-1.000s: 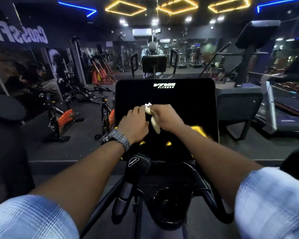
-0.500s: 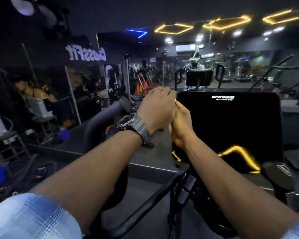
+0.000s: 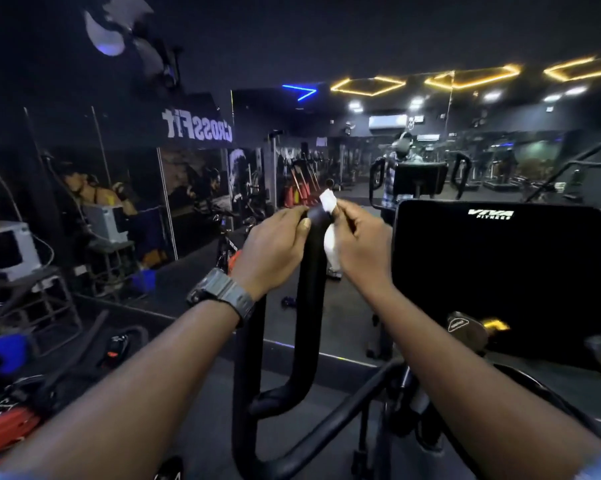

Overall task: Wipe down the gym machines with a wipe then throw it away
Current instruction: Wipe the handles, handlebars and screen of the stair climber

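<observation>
Head view: left hand (image 3: 271, 249) grips handlebar loop (image 3: 313, 271) top, steadying it; right hand (image 3: 356, 247) pinches white wipe (image 3: 329, 237) against bar, likely to rub it clean.

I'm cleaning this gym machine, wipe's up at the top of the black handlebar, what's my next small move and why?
Probably slide the right hand down the handlebar, pressing the white wipe against it. The wipe sits only at the top, and the left hand grips the bar to steady it.

Dim gym, lit by yellow hexagon ceiling lights (image 3: 368, 85) upper right; soft focus, wide-angle bending at edges
</observation>
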Available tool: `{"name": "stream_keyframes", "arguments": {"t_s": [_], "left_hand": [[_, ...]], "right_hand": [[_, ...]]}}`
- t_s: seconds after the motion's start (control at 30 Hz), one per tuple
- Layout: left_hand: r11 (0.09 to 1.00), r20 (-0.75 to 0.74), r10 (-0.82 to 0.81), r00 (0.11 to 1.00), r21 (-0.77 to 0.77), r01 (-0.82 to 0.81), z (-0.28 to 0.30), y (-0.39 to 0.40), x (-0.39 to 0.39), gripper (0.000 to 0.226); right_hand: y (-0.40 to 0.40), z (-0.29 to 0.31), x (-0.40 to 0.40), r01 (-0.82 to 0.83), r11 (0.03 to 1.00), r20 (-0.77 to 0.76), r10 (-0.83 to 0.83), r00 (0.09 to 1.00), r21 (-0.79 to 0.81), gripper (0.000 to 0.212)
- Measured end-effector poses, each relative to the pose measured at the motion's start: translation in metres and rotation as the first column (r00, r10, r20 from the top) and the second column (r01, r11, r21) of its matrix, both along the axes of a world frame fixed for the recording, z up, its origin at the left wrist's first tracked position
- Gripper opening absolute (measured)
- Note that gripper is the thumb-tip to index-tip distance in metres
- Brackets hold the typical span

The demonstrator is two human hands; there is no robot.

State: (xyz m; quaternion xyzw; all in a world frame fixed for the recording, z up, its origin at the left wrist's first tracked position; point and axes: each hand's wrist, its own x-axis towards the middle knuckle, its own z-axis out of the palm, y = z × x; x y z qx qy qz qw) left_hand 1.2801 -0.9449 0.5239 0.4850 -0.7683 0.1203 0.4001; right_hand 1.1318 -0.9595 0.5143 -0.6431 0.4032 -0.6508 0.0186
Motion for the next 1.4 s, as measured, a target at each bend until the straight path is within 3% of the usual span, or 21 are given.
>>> {"name": "stream_keyframes", "arguments": {"t_s": [0.1,0.23,0.4,0.5,0.63,0.7,0.8,0.97,1.1,1.17,1.27,1.33,1.4], "left_hand": [[0.998,-0.037,0.036,0.999,-0.046,-0.038,-0.007,0.001,-0.006,0.040],[0.998,-0.082,-0.004,0.997,-0.063,-0.001,-0.009,0.003,-0.003,0.039],[1.000,-0.100,-0.018,0.995,-0.025,0.016,-0.009,0.009,-0.006,0.040],[0.997,-0.131,-0.079,0.988,0.016,0.082,-0.003,0.011,0.005,0.037],[0.986,-0.389,-0.097,0.916,0.090,0.143,-0.007,0.008,0.021,0.029],[0.986,-0.515,-0.075,0.854,0.088,0.140,-0.015,0.008,0.023,0.026],[0.990,-0.593,-0.085,0.801,0.042,0.136,-0.022,0.014,0.024,0.023],[0.983,-0.486,-0.130,0.864,0.049,0.175,-0.028,0.023,0.031,0.029],[0.986,-0.451,-0.107,0.886,0.067,0.154,-0.021,0.019,0.031,0.027],[0.984,-0.431,-0.116,0.895,0.075,0.164,-0.017,0.017,0.028,0.029],[0.989,-0.381,-0.084,0.921,0.083,0.125,-0.017,0.012,0.029,0.031],[0.990,-0.355,-0.079,0.931,0.083,0.116,-0.020,0.011,0.030,0.032],[0.990,-0.355,-0.089,0.931,0.071,0.122,-0.022,0.009,0.029,0.034]], "right_hand": [[0.000,0.009,0.006,0.002,0.997,0.046,-0.006,0.999,0.083,0.024],[0.034,-0.023,0.005,0.081,0.995,0.005,-0.081,0.997,-0.055,0.025],[0.003,0.023,0.014,-0.015,0.986,0.127,-0.007,0.992,0.168,0.022],[0.023,-0.002,0.013,0.090,0.996,0.007,-0.090,0.996,0.006,0.023],[0.017,0.001,0.011,0.193,0.946,-0.176,-0.243,0.954,-0.259,0.023],[0.004,0.018,0.025,0.172,0.931,-0.395,-0.297,0.869,-0.321,0.020],[0.002,0.011,0.052,0.047,0.927,-0.693,-0.310,0.651,-0.371,0.020],[0.000,0.010,0.008,-0.071,0.886,-0.835,-0.401,0.377,-0.458,0.043],[0.000,0.015,0.004,0.089,0.888,-0.712,-0.417,0.565,-0.450,0.048],[0.009,-0.020,0.008,-0.014,0.880,-0.754,-0.398,0.522,-0.474,0.037],[0.018,-0.036,-0.009,-0.270,0.848,-0.863,-0.346,0.368,-0.455,0.028],[0.014,-0.008,-0.014,-0.247,0.822,-0.835,-0.414,0.362,-0.514,0.030],[0.013,0.016,-0.010,-0.103,0.809,-0.765,-0.496,0.410,-0.579,0.029]]}}
